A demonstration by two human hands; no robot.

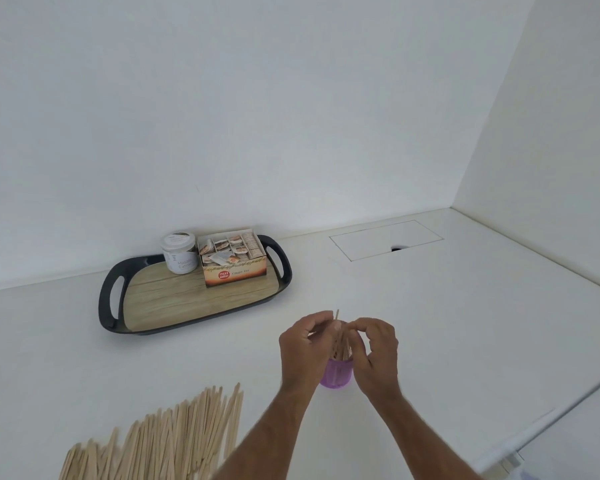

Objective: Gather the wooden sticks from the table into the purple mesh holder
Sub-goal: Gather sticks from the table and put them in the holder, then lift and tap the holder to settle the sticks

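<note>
Sticks upright in purple holder, pinched between both hands' fingers

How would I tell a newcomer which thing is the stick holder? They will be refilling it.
Start at the black-rimmed tray by the wall, then come toward the camera and right to the two hands. Between them stands the purple mesh holder, the only purple, see-through cup, with wooden sticks upright inside.

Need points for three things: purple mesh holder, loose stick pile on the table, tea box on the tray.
purple mesh holder [336, 374], head view, on its lower front wall between the wrists.
loose stick pile [174, 441], head view, on the middle of the spread sticks.
tea box [235, 273], head view, on its printed front panel.
</note>
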